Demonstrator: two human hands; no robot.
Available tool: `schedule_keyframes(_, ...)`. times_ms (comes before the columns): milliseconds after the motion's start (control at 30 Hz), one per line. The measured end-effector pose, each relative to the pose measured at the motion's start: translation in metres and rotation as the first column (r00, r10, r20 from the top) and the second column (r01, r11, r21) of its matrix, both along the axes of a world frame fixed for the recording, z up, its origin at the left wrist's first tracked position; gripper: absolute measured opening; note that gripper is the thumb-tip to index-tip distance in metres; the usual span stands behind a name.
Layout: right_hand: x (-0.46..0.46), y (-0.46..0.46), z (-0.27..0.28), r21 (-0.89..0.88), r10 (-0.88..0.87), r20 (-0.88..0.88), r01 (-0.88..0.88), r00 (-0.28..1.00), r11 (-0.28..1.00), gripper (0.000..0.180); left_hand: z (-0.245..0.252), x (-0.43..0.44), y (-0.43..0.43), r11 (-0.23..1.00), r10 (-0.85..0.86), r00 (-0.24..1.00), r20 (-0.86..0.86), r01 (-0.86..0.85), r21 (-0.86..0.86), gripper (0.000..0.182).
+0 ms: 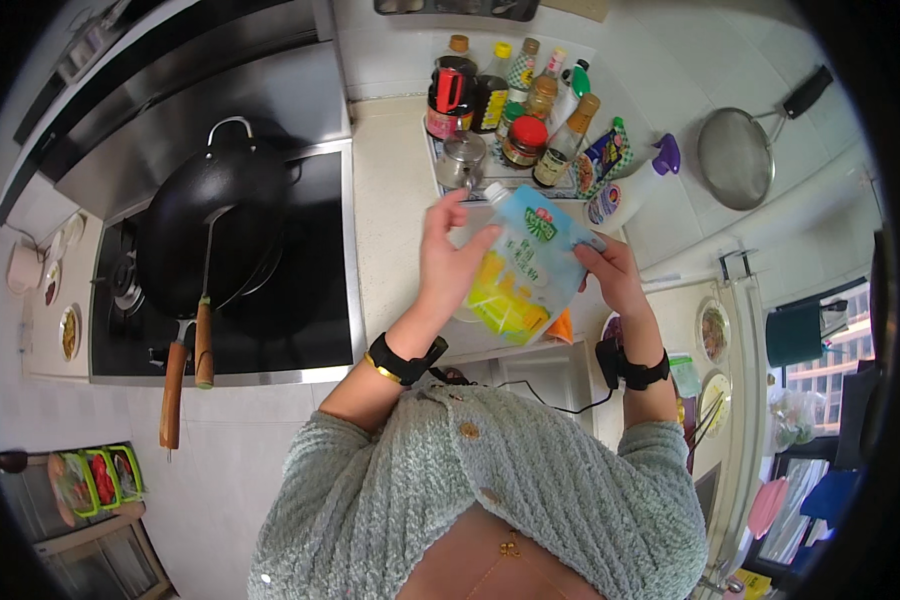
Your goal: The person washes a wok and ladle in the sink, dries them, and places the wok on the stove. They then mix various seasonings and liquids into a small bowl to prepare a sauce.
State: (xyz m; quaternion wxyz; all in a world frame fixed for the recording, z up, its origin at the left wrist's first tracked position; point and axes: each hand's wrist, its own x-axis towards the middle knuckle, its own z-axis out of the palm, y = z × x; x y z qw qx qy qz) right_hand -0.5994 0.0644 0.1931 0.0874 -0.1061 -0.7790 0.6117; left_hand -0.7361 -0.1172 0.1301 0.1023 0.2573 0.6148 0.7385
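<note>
A spouted pouch with a white cap, its front printed with yellow and green pictures, is held up over the counter. My right hand grips its right edge between thumb and fingers. At the pouch's upper left is my left hand, fingers spread and slightly curled near the white cap; the thumb lies close to the pouch's left edge, and I cannot tell whether it touches. Behind the pouch stands a tray of sauce bottles, with a small metal pot and a red-lidded jar.
To the left, a black wok with a ladle inside sits on the stove. A spray bottle stands right of the tray, below a hanging strainer. Plates of food line the right counter. An orange cloth lies under the pouch.
</note>
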Motion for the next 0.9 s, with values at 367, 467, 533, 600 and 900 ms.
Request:
schedule_keyframes(367, -0.039, -0.008, 0.019, 0.141, 0.252, -0.007, -0.249, 0.968, 0.958, 0.021, 0.007, -0.020, -0.034, 0.955, -0.209, 0.956, 0.205, 0.154, 0.254, 0.021)
schedule_keyframes(467, -0.053, -0.025, 0.043, 0.529, 0.047, -0.276, 0.111, 0.960, 0.842, 0.034, 0.020, -0.017, -0.041, 0.999, 0.036, 0.999, -0.002, -0.036, 0.020, 0.019)
schedule_keyframes(533, -0.059, -0.042, 0.056, 0.738, 0.165, -0.368, 0.179, 0.915, 0.650, 0.029, 0.029, -0.009, -0.042, 0.921, 0.205, 0.891, -0.405, -0.316, -0.228, 0.019)
schedule_keyframes(600, -0.070, -0.060, 0.059, 0.872, 0.276, -0.349, 0.202, 0.896, 0.445, 0.026, 0.037, -0.002, -0.042, 0.894, 0.178, 0.838, -0.516, -0.357, -0.271, 0.021)
schedule_keyframes(900, -0.085, -0.086, 0.076, 0.926, 0.608, 0.015, -0.240, 0.794, 0.292, 0.026, 0.037, -0.002, -0.061, 0.941, 0.016, 0.832, -0.555, -0.199, -0.272, 0.022)
